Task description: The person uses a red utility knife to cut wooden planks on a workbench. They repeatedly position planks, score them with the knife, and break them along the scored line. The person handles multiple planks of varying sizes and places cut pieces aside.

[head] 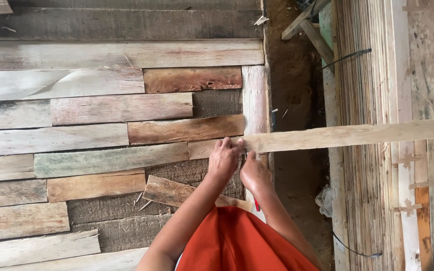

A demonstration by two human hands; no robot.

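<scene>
- The long pale wooden strip (350, 135) is lying nearly level, its long axis running left to right, its near end meeting the wall of patchwork weathered boards (91, 130) beside a pale upright post (253, 95).
- The left hand (223, 159) is pressing curled fingers onto that end.
- The right hand (253, 173) is closing on the strip's end from below; its exact grip cannot be told.
- A loose brown plank (169, 191) is lying tilted under the forearms.

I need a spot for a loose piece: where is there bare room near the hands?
Free: the dark bare patch left of the loose slanted board, and the dirt strip above the long plank. Crowded: where the left hand and right hand meet the plank's end.
</scene>
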